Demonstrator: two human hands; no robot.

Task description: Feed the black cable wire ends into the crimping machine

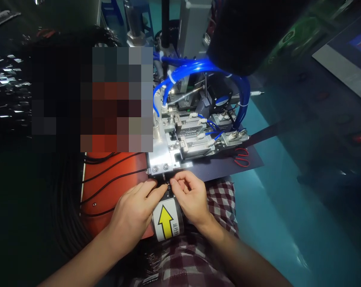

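My left hand (pixel 135 209) lies over the orange surface (pixel 105 187), its fingers bent and its thumb and fingertips at the front edge of a metal machine (pixel 160 155). Close on its right, my right hand (pixel 192 195) has thumb and index finger pinched together beside a small dark fixture (pixel 168 191). Whatever either hand's fingertips grip is too small or hidden to make out. Just below the fingertips is a round part with a white label (pixel 167 219) that bears a yellow arrow.
Black cables (pixel 108 185) cross the orange surface. Thick blue tubes (pixel 204 65) arch over the machine's metal cylinders (pixel 195 147). Red-handled scissors (pixel 242 157) lie on the dark plate (pixel 222 171) at right. A pixelated area covers the upper left.
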